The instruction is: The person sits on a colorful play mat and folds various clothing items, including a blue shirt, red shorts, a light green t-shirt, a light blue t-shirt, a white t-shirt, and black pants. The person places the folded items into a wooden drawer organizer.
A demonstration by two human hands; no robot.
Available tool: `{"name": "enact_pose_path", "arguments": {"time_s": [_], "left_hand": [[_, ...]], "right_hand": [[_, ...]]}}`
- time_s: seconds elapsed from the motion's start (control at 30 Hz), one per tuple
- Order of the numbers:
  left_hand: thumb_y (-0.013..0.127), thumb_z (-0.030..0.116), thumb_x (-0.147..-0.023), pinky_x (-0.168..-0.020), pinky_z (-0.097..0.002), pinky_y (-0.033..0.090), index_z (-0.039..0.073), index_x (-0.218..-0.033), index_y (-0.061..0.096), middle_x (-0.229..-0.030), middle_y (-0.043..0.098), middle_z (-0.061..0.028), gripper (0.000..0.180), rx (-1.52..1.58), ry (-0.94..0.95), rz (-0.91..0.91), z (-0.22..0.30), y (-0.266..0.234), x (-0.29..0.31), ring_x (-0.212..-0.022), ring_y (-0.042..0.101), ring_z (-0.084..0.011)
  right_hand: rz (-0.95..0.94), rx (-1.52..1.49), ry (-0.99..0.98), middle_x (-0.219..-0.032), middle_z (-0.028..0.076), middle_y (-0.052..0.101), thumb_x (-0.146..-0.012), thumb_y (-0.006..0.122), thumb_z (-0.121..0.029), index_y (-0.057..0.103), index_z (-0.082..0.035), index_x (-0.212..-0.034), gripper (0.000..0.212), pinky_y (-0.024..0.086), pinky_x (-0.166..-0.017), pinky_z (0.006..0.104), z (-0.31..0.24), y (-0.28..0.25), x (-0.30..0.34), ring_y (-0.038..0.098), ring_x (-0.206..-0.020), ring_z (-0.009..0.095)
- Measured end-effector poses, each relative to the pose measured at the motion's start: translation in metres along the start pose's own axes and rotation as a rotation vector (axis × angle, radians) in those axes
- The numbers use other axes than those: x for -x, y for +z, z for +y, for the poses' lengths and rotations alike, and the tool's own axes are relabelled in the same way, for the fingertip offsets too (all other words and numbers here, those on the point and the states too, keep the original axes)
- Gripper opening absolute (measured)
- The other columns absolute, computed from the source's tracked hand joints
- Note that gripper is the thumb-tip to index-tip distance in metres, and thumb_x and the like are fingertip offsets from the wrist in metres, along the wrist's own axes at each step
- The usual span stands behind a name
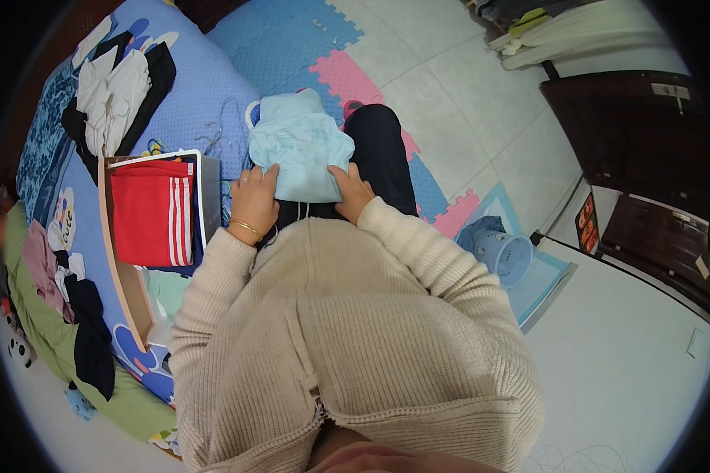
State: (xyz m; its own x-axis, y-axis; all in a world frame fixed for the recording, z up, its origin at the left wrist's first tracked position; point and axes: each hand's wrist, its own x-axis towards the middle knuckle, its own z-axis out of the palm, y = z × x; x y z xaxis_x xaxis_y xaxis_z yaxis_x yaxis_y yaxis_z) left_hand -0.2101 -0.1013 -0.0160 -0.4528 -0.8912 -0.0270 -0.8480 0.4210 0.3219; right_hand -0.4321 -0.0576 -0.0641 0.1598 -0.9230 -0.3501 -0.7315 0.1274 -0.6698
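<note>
A light blue garment (pixel 300 146) lies folded over my lap, on my black trousers (pixel 383 150). My left hand (pixel 254 201), with a gold bangle at the wrist, grips its near left edge. My right hand (pixel 353 191) pinches the near right edge. Both thumbs lie on top of the cloth. To my left an open cardboard box (pixel 122 276) holds a folded red garment with white stripes (pixel 151 211).
A bed with a blue patterned sheet (pixel 205 87) carries black and white clothes (pixel 114 87) and more loose clothes (pixel 63 292) on a green cover. Foam puzzle mats (pixel 308 39) cover the tiled floor. A blue bucket (pixel 506 254) stands at my right, near a dark wooden cabinet (pixel 639 134).
</note>
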Motion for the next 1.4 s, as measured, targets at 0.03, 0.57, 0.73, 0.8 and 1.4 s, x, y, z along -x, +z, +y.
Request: {"name": "enact_pose_path", "arguments": {"time_s": [0.03, 0.57, 0.73, 0.8, 1.4], "left_hand": [[0.058, 0.001, -0.065, -0.074, -0.0408, 0.040, 0.010, -0.109, 0.060, -0.090, 0.054, -0.0131, 0.045, -0.084, 0.047, 0.054, -0.004, 0.007, -0.004, -0.089, 0.050, -0.0313], [0.070, 0.014, -0.069, -0.095, -0.0405, 0.036, 0.007, -0.075, 0.060, -0.085, 0.063, -0.0036, 0.013, 0.830, 0.197, -0.639, -0.031, -0.121, 0.022, -0.100, 0.057, -0.0200], [0.071, 0.018, -0.075, -0.079, -0.0276, 0.046, 0.000, -0.102, 0.059, -0.093, 0.063, -0.0038, 0.035, 1.581, -0.433, -0.253, -0.063, -0.063, -0.016, -0.085, 0.059, -0.0124], [0.067, 0.016, -0.079, -0.081, -0.0299, 0.048, -0.001, -0.110, 0.055, -0.100, 0.062, -0.0070, 0.037, 1.776, -0.445, -0.136, -0.050, -0.059, -0.060, -0.089, 0.060, -0.0152], [0.067, 0.044, -0.074, -0.082, -0.0372, 0.047, -0.004, -0.117, 0.053, -0.102, 0.063, -0.0196, 0.065, 1.460, -0.900, -0.253, -0.095, 0.082, -0.091, -0.093, 0.060, -0.0316]], "right_hand": [[0.069, 0.077, -0.064, -0.108, 0.016, 0.043, -0.063, 0.065, 0.002, 0.049, -0.012, -0.118, 0.059, 0.042, -0.077, 0.0413, 0.007, 0.005, -0.002, 0.050, -0.095, 0.037], [-0.511, -0.715, -0.211, -0.100, 0.004, 0.060, -0.083, 0.058, -0.009, 0.057, -0.005, -0.102, 0.020, 0.041, -0.088, 0.0299, -0.028, -0.078, 0.052, 0.054, -0.098, 0.017], [-0.202, -1.310, 0.023, -0.108, 0.006, 0.059, -0.092, 0.051, -0.021, 0.052, -0.006, -0.119, 0.031, 0.044, -0.087, 0.0291, -0.026, -0.061, 0.002, 0.057, -0.098, 0.015], [-0.115, -1.557, 0.148, -0.112, 0.008, 0.058, -0.093, 0.050, -0.026, 0.049, -0.005, -0.122, 0.036, 0.045, -0.088, 0.0316, -0.027, -0.061, -0.037, 0.058, -0.100, 0.017], [-0.053, -1.277, 0.574, -0.116, 0.010, 0.055, -0.084, 0.057, -0.041, 0.044, -0.005, -0.126, 0.056, 0.049, -0.079, 0.0383, 0.009, -0.026, -0.080, 0.056, -0.102, 0.022]]}}
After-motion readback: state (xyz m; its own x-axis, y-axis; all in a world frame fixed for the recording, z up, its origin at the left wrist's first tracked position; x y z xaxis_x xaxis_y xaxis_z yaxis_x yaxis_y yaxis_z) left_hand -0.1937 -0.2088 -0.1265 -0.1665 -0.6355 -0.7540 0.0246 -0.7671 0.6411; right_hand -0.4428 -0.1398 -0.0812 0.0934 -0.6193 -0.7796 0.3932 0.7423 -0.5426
